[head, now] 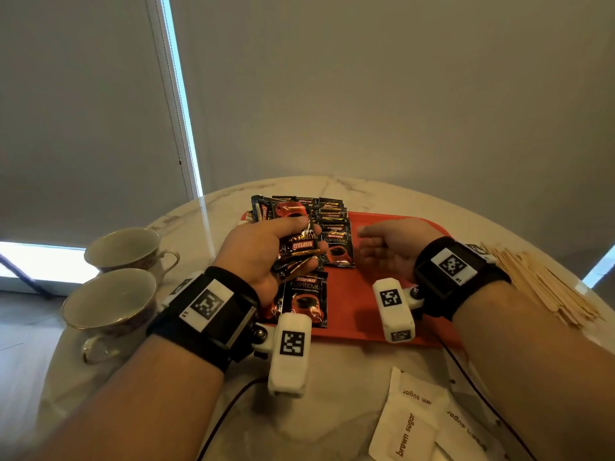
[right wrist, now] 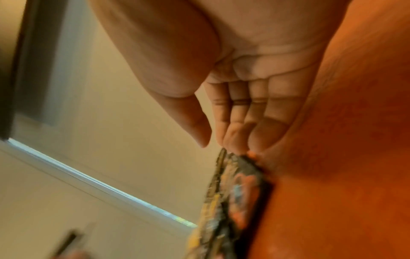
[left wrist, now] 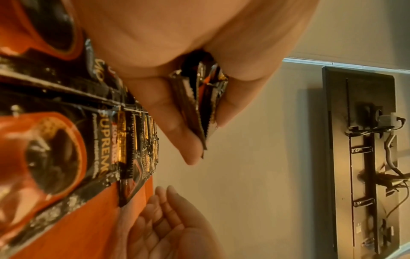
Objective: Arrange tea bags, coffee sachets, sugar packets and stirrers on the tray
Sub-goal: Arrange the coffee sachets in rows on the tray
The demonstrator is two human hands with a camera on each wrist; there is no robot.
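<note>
An orange tray [head: 376, 314] lies on the marble table. On it, a column of black coffee sachets [head: 336, 241] overlaps from the far edge toward me, with one more sachet [head: 306, 302] nearer. My left hand [head: 266, 251] hovers over the tray's left side and grips a bunch of coffee sachets [left wrist: 199, 105] between thumb and fingers. My right hand [head: 382, 247] is over the tray's middle, fingers straight and together, holding nothing; its fingertips [right wrist: 239, 143] are next to the laid sachets [right wrist: 235, 201].
Two empty teacups [head: 109, 307] stand at the left table edge. A heap of wooden stirrers [head: 545, 287] lies right of the tray. White brown sugar packets [head: 412, 424] lie near me at the front. Thin cables cross the table.
</note>
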